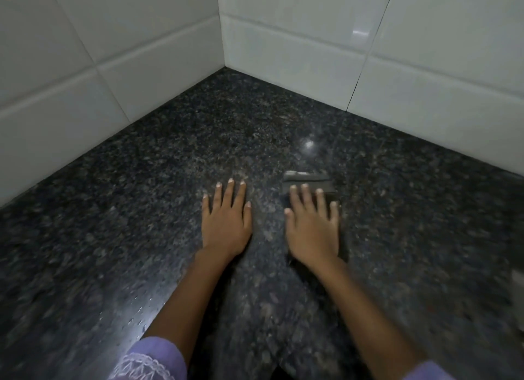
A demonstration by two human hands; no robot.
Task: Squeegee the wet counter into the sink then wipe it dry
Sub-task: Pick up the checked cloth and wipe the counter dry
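Right now both hands lie flat, fingers straight and a little spread, on a dark speckled stone counter (198, 141) that runs into a corner of white wall tiles (141, 53). The left hand (226, 223) presses its palm on bare stone and holds nothing. The right hand (313, 229) rests on a small grey cloth (307, 181), which shows only as a blurred, folded edge beyond the fingertips and a thin strip at the outer side of the palm; most of it is hidden beneath the hand. A few water drops (139, 317) glint near the left forearm, so that patch at least looks wet, and a lamp's reflection shines on the stone just past the cloth. No squeegee and no sink can be seen, though a pale blurred shape at the right edge cannot be made out. Judging from this, the drying stage seems to be in hand. The cloth looks thin, soft and light, likely to bunch or slide on polished stone, so a flat palm pressed over its middle should serve better than a pinch at a corner. The stone itself is hard and smooth, probably slick where wet, which means the bracing hand may slip if leaned on heavily. A purple sleeve (153, 360) with pale trim covers the left arm.
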